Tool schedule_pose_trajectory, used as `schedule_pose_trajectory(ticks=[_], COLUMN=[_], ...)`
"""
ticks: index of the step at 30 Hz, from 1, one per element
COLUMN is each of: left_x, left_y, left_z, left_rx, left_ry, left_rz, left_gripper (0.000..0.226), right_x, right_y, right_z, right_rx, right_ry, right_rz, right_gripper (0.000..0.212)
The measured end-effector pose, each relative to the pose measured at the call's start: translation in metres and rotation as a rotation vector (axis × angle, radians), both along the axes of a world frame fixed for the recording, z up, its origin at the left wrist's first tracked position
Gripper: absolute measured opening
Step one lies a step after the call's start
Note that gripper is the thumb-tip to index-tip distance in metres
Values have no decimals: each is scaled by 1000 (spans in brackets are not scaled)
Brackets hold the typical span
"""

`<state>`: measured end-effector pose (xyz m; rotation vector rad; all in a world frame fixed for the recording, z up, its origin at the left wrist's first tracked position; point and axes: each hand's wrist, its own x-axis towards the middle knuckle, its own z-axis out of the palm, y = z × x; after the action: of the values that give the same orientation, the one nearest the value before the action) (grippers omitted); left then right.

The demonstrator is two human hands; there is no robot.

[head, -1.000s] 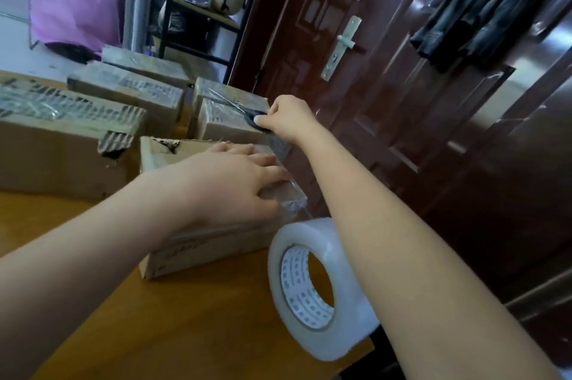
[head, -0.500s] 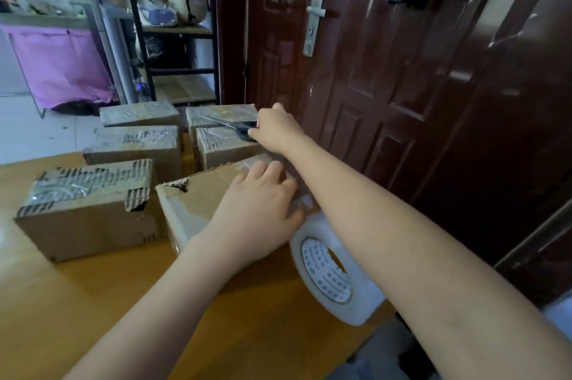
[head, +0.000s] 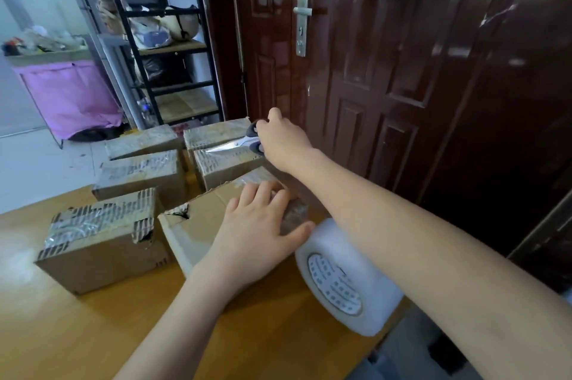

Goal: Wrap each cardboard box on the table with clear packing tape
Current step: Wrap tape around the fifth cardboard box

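Observation:
Several cardboard boxes stand on the wooden table. My left hand lies flat, fingers spread, on top of the nearest box, where clear tape covers its far end. A big roll of clear packing tape stands on edge right of that box, at the table's right edge. My right hand reaches over the far boxes and grips the dark handles of scissors, whose blades point left above a taped box.
A taped box with torn corners stands at the left, with more boxes behind it. A dark red door is close behind the table. A black shelf rack and pink cloth stand at the back left.
My right hand has lifted the scissors off the far box and turned them. The view has tilted up and leveled. My left hand stays on the near box.

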<state>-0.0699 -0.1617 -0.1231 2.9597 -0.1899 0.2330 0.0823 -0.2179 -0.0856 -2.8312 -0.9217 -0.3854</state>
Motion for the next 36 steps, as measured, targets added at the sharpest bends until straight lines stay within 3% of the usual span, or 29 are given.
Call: schedule_pose_trajectory(ticks=[6,9,11,13,15,17,22,24,28,33,36], left_x=[3,3,3,3,3,3,3,3,3,3,3], left_y=[6,5,6,7,7,6,7,6,6,5,5], left_z=[-1,-3,-3,-3,-3,-3,-2,-2,-1,0,0], left_rx=[-24,-16,-3,-9,-24,-35,-10,-3,-28,-22,-11], left_ry=[10,-8,-11,-6,-8,-13,-12,-8,-15,4,10], left_rz=[-11,-15,-14,-14,-17,-20,-16,-15,-16,-10,-10], left_gripper=[85,84,84,84,84,84,84,84,84,84,84], right_x=[14,9,2,0,2,0,-10,-11,-7,2,2], right_y=[-59,-103,-128,-151,-169,-181,-196,-194,-187,-185,-175], right_z=[23,20,14,5,-6,-19,-68,-90,-121,-137,-132], right_rx=[342,334,269,179,124,65,249,297,406,422,466], right_ry=[230,587,839,917,778,423,-207,-358,-500,-496,-530], right_rz=[114,240,265,227,192,194,231,208,203,179,238], right_gripper=[30,10,21,31,37,43,55,60,51,75,53])
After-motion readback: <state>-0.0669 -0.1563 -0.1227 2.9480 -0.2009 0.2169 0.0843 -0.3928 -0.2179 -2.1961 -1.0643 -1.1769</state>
